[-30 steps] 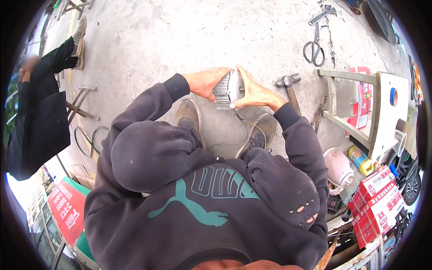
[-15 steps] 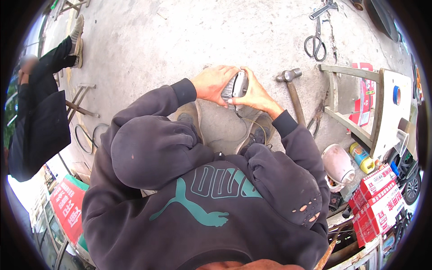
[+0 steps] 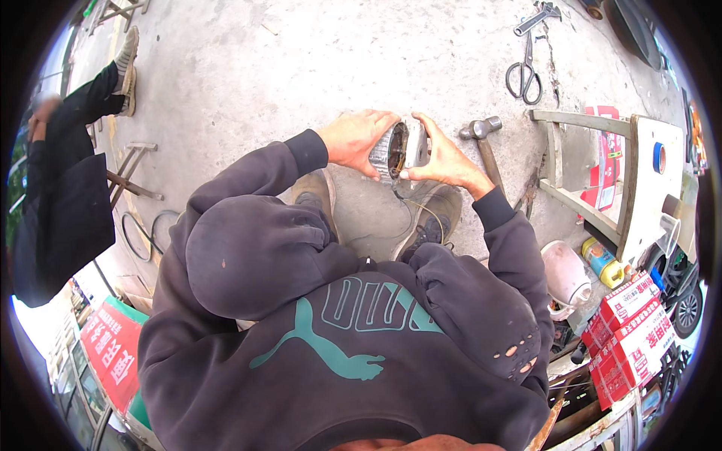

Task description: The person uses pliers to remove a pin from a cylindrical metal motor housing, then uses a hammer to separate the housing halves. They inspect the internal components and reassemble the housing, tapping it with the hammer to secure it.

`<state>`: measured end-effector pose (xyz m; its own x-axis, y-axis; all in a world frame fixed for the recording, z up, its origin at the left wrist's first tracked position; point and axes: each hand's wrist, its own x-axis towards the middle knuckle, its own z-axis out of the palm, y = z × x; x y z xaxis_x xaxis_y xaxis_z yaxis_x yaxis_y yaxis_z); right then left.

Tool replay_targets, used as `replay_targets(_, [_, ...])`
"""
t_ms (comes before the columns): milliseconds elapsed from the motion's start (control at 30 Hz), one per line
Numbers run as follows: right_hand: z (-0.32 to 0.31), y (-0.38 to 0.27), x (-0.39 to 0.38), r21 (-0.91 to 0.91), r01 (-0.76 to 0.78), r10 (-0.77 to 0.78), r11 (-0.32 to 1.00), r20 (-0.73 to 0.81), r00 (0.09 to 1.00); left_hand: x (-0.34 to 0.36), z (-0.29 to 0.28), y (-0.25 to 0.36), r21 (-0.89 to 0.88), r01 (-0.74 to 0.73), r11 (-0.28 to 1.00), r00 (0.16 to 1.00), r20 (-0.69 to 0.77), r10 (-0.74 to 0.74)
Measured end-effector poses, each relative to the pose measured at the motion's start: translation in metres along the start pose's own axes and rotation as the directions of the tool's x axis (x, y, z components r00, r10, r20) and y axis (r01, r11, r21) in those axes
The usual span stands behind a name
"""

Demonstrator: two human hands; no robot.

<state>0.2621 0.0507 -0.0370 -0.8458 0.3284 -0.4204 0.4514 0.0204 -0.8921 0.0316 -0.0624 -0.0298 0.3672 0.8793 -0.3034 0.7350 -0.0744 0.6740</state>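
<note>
Between my knees and the floor ahead, my left hand is closed round a ribbed silver motor housing, its open end facing right. Dark windings and copper colour show inside that end. Just to the right, my right hand grips a smooth metal end cover between thumb and fingers. A narrow gap parts the cover from the housing. From the housing's lower side a thin yellowish wire hangs down over my right shoe.
Right of my hands lies a hammer. Scissors and an adjustable wrench lie farther off. A wooden stool rests on its side, near a pinkish bucket, a yellow bottle and red-white boxes. Another person sits at left.
My right hand has moved to the right with the end cover. The cover has come away from the housing, exposing the inside. My left hand has stayed in place.
</note>
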Motion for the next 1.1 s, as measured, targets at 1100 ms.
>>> replay_targets(1100, [-0.071, 0.078, -0.014, -0.583, -0.605, -0.062, 0.543, -0.746, 0.663, -0.039, 0.016, -0.033, -0.204, 0.125, 0.971, 0.989, -0.051, -0.138])
